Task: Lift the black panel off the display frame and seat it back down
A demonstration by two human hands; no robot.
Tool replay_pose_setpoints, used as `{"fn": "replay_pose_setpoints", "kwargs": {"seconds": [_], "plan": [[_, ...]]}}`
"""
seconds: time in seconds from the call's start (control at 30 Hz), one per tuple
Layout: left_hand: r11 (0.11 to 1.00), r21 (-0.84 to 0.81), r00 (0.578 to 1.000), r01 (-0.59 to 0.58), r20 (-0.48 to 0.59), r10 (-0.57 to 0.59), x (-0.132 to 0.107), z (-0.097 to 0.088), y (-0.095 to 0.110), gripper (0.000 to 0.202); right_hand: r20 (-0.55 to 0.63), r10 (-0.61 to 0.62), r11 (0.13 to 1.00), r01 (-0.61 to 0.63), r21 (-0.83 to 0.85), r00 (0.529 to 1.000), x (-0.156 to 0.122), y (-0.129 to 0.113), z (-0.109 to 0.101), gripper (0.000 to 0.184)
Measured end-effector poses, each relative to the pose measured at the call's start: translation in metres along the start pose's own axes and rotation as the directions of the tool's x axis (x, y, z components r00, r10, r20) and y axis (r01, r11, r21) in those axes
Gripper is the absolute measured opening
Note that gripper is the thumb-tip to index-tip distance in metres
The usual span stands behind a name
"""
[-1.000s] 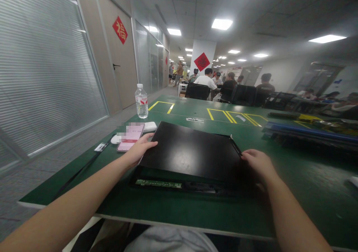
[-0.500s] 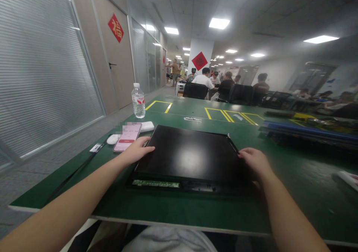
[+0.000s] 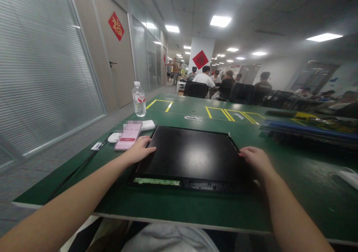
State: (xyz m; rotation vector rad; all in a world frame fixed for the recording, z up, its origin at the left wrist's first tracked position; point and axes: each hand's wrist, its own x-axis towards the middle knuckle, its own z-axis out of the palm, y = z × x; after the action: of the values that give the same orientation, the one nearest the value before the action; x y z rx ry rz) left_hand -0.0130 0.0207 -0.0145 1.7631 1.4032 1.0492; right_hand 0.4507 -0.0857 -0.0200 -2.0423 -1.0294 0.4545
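Note:
A flat black panel (image 3: 190, 153) lies in a shallow dark frame on the green table (image 3: 195, 211), directly in front of me. A thin green circuit strip (image 3: 156, 181) shows along the frame's near edge. My left hand (image 3: 138, 153) rests on the panel's left edge, fingers curled over it. At the right edge, my right hand (image 3: 256, 160) holds the panel with the fingers bent down its side.
Left of the panel lie a pink phone (image 3: 128, 136), a white mouse (image 3: 112, 137), a white case (image 3: 147, 125) and a black cable (image 3: 81, 168). A water bottle (image 3: 139, 99) stands further back. A blue stack (image 3: 307, 130) lies at the right. Several people (image 3: 205, 80) sit beyond the table.
The panel, tilted up off the frame a second ago, has come down and now lies flat in it. Both hands stayed on its side edges.

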Motion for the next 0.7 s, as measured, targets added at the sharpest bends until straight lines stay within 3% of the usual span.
{"fn": "replay_pose_setpoints", "kwargs": {"seconds": [0.1,0.37,0.7], "plan": [[1.000,0.013,1.000,-0.009,0.016,0.009,0.003,0.000,-0.005,0.034,0.007,0.006,1.000,-0.006,0.030,1.000,0.000,0.000,0.001,0.023],[0.958,0.281,0.990,-0.057,0.139,0.018,0.006,0.000,-0.013,0.057,0.014,0.006,1.000,-0.007,0.021,1.000,0.007,0.007,-0.001,0.022],[0.940,0.332,0.988,-0.080,0.154,0.029,0.005,-0.001,-0.012,0.053,0.012,0.025,0.994,-0.026,0.104,1.000,0.002,0.005,0.001,0.022]]}}
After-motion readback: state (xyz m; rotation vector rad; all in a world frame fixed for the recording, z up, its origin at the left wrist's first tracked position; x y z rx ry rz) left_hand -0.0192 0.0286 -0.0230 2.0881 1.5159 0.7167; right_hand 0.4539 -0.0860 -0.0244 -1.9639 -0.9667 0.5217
